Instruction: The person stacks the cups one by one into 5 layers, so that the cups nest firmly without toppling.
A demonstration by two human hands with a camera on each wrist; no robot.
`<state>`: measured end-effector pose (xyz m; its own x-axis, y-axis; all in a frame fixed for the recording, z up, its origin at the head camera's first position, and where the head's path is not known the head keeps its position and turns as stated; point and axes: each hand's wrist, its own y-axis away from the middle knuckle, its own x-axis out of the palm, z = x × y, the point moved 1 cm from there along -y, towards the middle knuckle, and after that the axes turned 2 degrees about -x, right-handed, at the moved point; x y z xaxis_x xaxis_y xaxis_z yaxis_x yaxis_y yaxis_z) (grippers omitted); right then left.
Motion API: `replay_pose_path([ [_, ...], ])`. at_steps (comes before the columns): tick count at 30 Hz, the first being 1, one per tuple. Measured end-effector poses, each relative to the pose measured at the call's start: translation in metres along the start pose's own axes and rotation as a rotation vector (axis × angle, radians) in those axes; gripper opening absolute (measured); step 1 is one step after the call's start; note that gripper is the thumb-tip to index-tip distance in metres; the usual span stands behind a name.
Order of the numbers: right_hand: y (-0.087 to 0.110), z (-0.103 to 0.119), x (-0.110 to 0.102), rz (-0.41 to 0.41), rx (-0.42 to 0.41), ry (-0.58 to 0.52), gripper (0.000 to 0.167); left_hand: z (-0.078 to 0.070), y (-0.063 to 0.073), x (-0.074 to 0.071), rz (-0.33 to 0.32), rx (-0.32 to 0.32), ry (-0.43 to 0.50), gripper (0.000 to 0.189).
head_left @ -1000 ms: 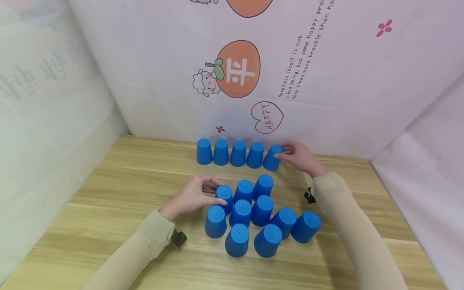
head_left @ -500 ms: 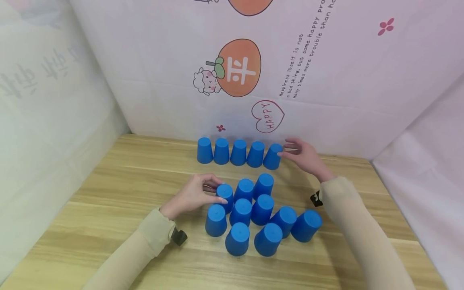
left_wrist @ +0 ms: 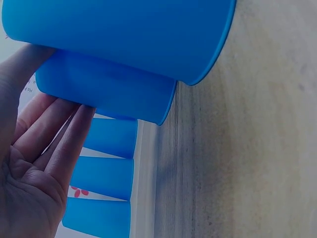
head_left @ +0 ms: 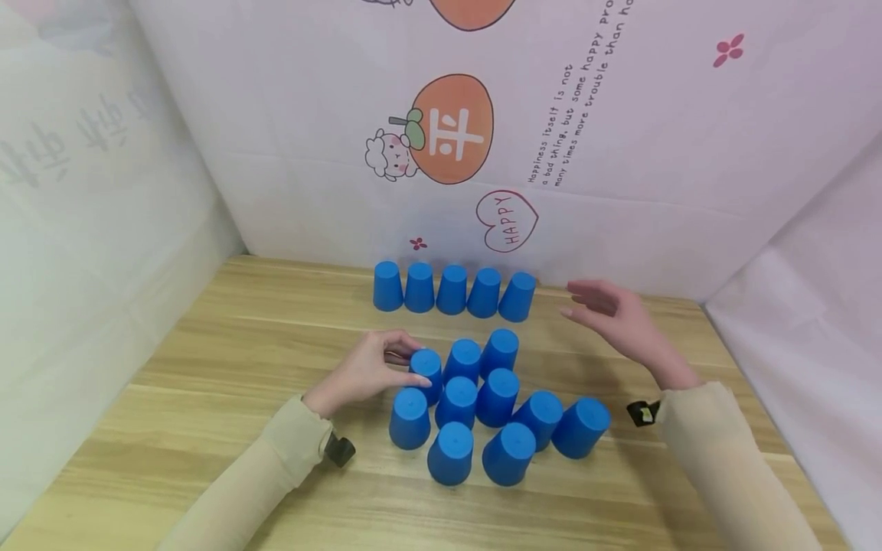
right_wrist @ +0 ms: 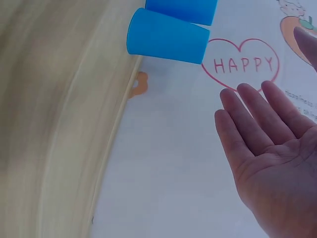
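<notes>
My left hand [head_left: 361, 371] holds a blue cup [head_left: 426, 373] at the left of the near cluster, thumb on its front and fingers behind. In the left wrist view, that cup [left_wrist: 104, 82] sits between thumb and fingers, with a nearer cup [left_wrist: 119, 34] above it in the picture. My right hand [head_left: 620, 317] is in the air to the right of the back row, holding nothing. The right wrist view shows its fingers [right_wrist: 257, 119] extended, apart from the row's rightmost cup [head_left: 517, 297]. All the cups stand upside down.
Five-wide back row aside, several more blue cups stand close together in front, including one at the far right [head_left: 582, 428]. A printed white cloth wall [head_left: 310, 191] rises behind the wooden table [head_left: 227, 367], with white cloth [head_left: 792, 306] on the right too.
My right hand has let go of the rightmost back-row cup and moved right and toward me. My left hand stays on its cup; the cups look unmoved.
</notes>
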<state>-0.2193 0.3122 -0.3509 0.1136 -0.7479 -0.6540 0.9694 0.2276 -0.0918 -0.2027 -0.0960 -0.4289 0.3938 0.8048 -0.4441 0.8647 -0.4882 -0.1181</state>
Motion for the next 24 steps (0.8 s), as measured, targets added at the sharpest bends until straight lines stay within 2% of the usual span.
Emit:
replay_pose_path([
  [10, 0.047, -0.004, 0.003, 0.039, -0.078, 0.079, 0.055, 0.000, 0.000, -0.001, 0.007, -0.009, 0.013, 0.045],
  [13, 0.058, -0.006, 0.007, 0.042, -0.093, 0.065, 0.053, 0.000, 0.000, -0.002, 0.004, -0.012, 0.008, 0.045],
  [20, 0.077, -0.012, 0.018, 0.068, -0.066, 0.006, 0.056, -0.001, 0.001, -0.001, 0.002, -0.011, -0.006, 0.045],
  [24, 0.085, -0.018, 0.023, 0.094, -0.093, -0.025, 0.057, -0.002, 0.001, -0.001, 0.003, -0.012, -0.009, 0.044],
])
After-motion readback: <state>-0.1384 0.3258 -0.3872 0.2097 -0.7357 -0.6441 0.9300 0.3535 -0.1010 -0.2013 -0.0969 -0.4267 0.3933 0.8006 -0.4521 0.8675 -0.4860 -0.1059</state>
